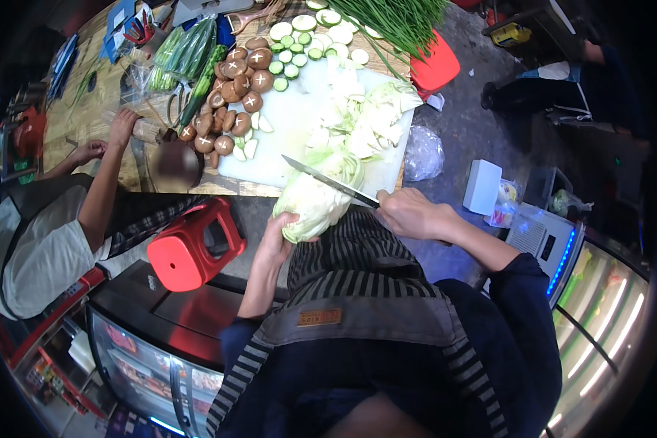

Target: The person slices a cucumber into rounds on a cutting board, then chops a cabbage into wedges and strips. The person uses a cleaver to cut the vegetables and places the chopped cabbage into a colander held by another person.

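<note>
My left hand [280,232] grips the near end of a pale green cabbage head [315,205], which juts past the table's front edge. In my right hand [416,214] is the handle of a kitchen knife [328,180]. Its blade lies across the top of the cabbage, tip pointing up and left; whether it has cut in, I cannot tell. Beyond the cabbage, torn or cut cabbage pieces [372,117] are heaped on the right side of a white cutting board [276,128]. Several shiitake mushrooms [234,68] with crosses cut in their caps lie along the board's left side.
Zucchini slices [304,23], cucumber slices [291,71] and green chives [388,22] lie at the back. Scissors [176,104] rest left of the mushrooms. At left, a co-worker's hands [121,127] handle thin sticks. Red stools [197,246] stand beside the table; a plastic bag [422,153] is at right.
</note>
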### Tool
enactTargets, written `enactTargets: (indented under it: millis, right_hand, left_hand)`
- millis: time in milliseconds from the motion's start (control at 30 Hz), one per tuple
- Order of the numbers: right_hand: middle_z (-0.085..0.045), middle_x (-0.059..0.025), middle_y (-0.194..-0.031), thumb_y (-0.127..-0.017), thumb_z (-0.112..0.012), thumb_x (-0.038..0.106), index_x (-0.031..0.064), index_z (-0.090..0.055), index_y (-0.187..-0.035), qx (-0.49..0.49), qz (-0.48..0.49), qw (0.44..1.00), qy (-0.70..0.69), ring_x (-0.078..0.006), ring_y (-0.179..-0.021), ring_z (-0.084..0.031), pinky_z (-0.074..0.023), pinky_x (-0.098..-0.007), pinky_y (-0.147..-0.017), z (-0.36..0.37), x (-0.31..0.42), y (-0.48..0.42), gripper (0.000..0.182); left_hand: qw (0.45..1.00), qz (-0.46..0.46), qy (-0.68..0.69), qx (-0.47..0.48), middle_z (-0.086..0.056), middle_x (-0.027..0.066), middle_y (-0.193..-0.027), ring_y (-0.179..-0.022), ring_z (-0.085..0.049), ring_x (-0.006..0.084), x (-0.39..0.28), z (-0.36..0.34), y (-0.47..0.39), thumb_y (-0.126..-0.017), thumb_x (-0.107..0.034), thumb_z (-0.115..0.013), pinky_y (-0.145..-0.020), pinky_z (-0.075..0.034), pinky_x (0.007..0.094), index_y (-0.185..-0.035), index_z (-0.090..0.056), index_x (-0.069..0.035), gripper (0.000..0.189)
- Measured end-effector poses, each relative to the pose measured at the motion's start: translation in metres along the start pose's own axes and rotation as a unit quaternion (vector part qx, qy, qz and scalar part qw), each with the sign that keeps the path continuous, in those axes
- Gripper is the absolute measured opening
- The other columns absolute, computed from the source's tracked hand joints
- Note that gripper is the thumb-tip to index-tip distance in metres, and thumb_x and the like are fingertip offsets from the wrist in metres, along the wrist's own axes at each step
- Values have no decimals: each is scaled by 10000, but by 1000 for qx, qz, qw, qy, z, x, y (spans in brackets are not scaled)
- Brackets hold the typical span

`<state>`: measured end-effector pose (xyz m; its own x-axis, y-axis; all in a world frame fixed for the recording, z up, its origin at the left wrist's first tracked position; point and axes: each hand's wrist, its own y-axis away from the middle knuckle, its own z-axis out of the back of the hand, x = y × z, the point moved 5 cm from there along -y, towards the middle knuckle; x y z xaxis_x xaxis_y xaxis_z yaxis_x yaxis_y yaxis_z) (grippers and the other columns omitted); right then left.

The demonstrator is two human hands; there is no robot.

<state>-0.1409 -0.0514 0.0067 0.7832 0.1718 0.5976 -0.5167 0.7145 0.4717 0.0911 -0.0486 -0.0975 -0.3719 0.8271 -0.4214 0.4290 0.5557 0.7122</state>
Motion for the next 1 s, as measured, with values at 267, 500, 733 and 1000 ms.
enactTargets:
  millis: [267, 500, 733, 1000]
  right_hand:
    - [-505, -225, -532, -890, -467, 100, -65, -430, -757, -72, 14, 997, -14, -414, -549, -550, -427, -462, -538, -47, -40, -36, 215]
    - [-504, -221, -512, -836, -473, 56, -71, -439, -770, -128, 19, 992, -9, -406, -527, -557, -433, -468, -519, -62, -45, -47, 146]
    - [-524, -223, -530, -829, -452, 40, -78, -461, -777, -146, 18, 989, -18, -408, -537, -566, -444, -469, -530, -50, -41, -39, 129]
    - [-514, -217, -548, -877, -510, 111, -52, -459, -796, -208, -14, 966, -151, -417, -549, -543, -418, -467, -530, -39, -32, 33, 189]
  left_hand:
    - [999, 40, -2, -18, -569, 218, -1100, -921, -614, 354, -9, 5, -22, -723, -222, -569, -611, -567, 513, -1232, -405, 85, 616]
    - [998, 17, 54, -26, -520, 238, -1164, -1006, -553, 417, -9, 26, -2, -671, -130, -546, -671, -517, 623, -1272, -382, 67, 654]
    - [988, -143, 14, 56, -532, 188, -1177, -1028, -551, 382, -106, -2, 13, -678, -290, -502, -681, -509, 632, -1297, -389, 11, 697]
    - [988, -146, -42, 21, -447, 206, -1273, -1144, -478, 387, -162, -101, -70, -816, -336, -416, -871, -441, 635, -1307, -372, -9, 592]
